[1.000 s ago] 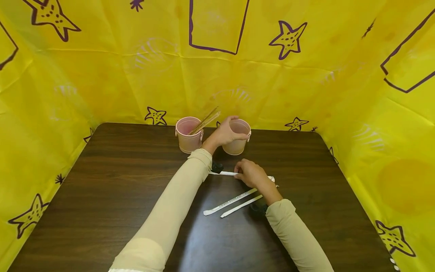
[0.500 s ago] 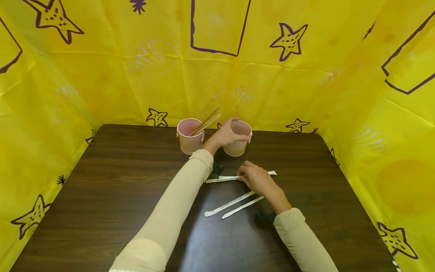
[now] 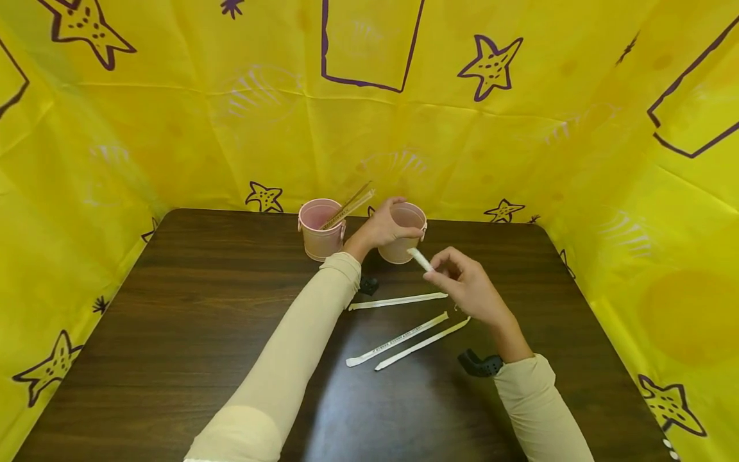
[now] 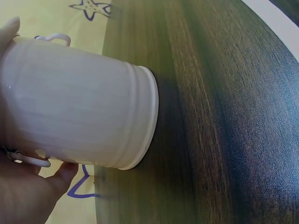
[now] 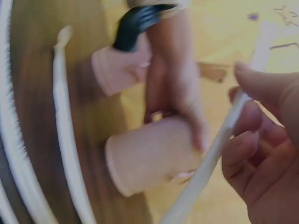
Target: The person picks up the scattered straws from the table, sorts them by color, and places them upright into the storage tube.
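My left hand (image 3: 382, 226) grips a small pale pink bucket (image 3: 396, 251) by its upper part, the thumb lying across the near side of the rim. The bucket stands upright on the table, its wall filling much of the left wrist view. In front and to the right, my right hand (image 3: 475, 287) pinches a paper-wrapped straw (image 3: 420, 258) between thumb and fingers. That straw is off the table, its far end close to the bucket's near side. Three more wrapped straws lie on the table: a far one (image 3: 398, 301), a printed one (image 3: 398, 340) and a near one (image 3: 424, 343).
To the left stands a second pink bucket (image 3: 321, 245) with wrapped straws (image 3: 349, 210) leaning out of it. The dark wooden table (image 3: 202, 308) meets a yellow sheet (image 3: 288, 141) with starfish drawings on the far side and both flanks.
My right hand has lifted one wrapped straw from beside the far one, raising it toward the held bucket and turning it. My left hand keeps its grip on the bucket.
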`<state>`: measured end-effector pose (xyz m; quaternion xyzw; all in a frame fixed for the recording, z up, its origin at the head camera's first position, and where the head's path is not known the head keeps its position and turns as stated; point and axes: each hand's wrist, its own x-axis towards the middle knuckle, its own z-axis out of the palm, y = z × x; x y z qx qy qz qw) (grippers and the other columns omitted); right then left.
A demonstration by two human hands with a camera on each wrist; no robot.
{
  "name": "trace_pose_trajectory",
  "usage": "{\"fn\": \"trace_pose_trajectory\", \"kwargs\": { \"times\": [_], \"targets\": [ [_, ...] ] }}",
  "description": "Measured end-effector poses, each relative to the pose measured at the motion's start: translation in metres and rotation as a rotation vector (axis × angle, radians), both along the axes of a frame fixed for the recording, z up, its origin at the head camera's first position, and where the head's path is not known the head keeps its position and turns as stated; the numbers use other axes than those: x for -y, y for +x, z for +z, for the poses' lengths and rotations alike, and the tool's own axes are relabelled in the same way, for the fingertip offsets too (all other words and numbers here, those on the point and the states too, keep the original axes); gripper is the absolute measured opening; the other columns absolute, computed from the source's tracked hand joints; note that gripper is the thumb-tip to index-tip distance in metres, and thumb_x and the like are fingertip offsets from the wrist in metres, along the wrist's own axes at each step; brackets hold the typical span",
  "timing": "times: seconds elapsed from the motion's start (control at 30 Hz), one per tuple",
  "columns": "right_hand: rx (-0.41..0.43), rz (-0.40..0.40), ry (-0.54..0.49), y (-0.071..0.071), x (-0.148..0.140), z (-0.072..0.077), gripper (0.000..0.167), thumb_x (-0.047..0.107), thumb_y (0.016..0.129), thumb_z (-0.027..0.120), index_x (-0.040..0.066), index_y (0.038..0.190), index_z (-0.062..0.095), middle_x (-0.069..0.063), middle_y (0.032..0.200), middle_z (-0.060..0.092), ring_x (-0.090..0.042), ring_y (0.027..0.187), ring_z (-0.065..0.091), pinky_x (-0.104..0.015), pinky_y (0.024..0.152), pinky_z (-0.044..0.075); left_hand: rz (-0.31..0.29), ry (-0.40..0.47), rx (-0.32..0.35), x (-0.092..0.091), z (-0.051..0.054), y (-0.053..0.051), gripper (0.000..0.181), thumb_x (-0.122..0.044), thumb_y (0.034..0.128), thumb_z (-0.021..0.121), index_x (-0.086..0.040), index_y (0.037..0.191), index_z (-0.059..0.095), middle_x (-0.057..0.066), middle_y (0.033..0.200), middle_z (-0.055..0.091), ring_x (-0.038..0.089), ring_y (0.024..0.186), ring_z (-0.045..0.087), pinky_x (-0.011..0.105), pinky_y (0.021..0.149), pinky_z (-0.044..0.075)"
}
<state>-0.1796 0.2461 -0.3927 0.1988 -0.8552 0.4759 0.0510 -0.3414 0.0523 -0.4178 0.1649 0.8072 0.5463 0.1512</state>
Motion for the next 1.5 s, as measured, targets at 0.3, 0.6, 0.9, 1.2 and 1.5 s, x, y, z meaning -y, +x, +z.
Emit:
{"fn": "trace_pose_trajectory", "kwargs": {
  "times": [0.3, 0.6, 0.9, 1.2, 1.5],
  "targets": [
    [-0.045, -0.087, -0.627, -0.019, 0.006, 0.039, 0.016, 0.003, 0.098, 0.064, 0.008, 0.112, 0.068, 0.004, 0.088, 0.066, -0.007, 0.05, 0.046, -0.021, 0.046, 0.04, 0.005, -0.008, 0.018, 0.001, -0.001, -0.001, 0.102, -0.041, 0.0784, 0.088, -0.021, 0.159, 0.028, 0.017, 0.158, 0.036, 0.034, 0.141, 0.043, 0.052, 0.118, 0.038],
    [-0.216, -0.169, -1.074, -0.061, 0.012, 0.059, 0.014, 0.006, 0.096, 0.068, 0.005, 0.108, 0.061, -0.005, 0.093, 0.07, -0.01, 0.045, 0.042, -0.02, 0.04, 0.036, -0.006, -0.01, -0.004, 0.002, -0.003, -0.001, 0.099, -0.038, 0.08, 0.087, -0.018, 0.158, 0.029, 0.017, 0.157, 0.037, 0.035, 0.143, 0.043, 0.051, 0.119, 0.038],
    [-0.119, -0.386, -0.795, -0.091, 0.022, 0.017, 0.024, 0.012, 0.093, 0.074, 0.001, 0.11, 0.06, 0.004, 0.094, 0.065, -0.004, 0.041, 0.042, -0.017, 0.041, 0.039, 0.003, 0.017, 0.004, 0.001, -0.007, 0.004, 0.099, -0.038, 0.0798, 0.088, -0.017, 0.157, 0.029, 0.015, 0.156, 0.038, 0.034, 0.143, 0.043, 0.051, 0.119, 0.037],
    [-0.039, -0.365, -0.724, -0.098, 0.035, 0.003, 0.014, 0.013, 0.095, 0.073, 0.019, 0.103, 0.063, 0.002, 0.098, 0.065, -0.002, 0.042, 0.044, -0.016, 0.042, 0.038, 0.01, 0.01, -0.004, 0.002, -0.004, 0.002, 0.101, -0.04, 0.0788, 0.088, -0.018, 0.158, 0.029, 0.014, 0.157, 0.037, 0.032, 0.145, 0.042, 0.05, 0.12, 0.036],
    [0.006, -0.389, -0.689, -0.094, 0.032, 0.002, 0.043, 0.01, 0.094, 0.073, -0.004, 0.129, 0.054, 0.001, 0.107, 0.065, -0.002, 0.043, 0.044, -0.016, 0.043, 0.039, 0.012, -0.002, -0.033, 0.0, -0.003, 0.0, 0.1, -0.04, 0.0789, 0.088, -0.016, 0.157, 0.03, 0.015, 0.155, 0.04, 0.033, 0.138, 0.047, 0.05, 0.118, 0.039]
  ]
}}
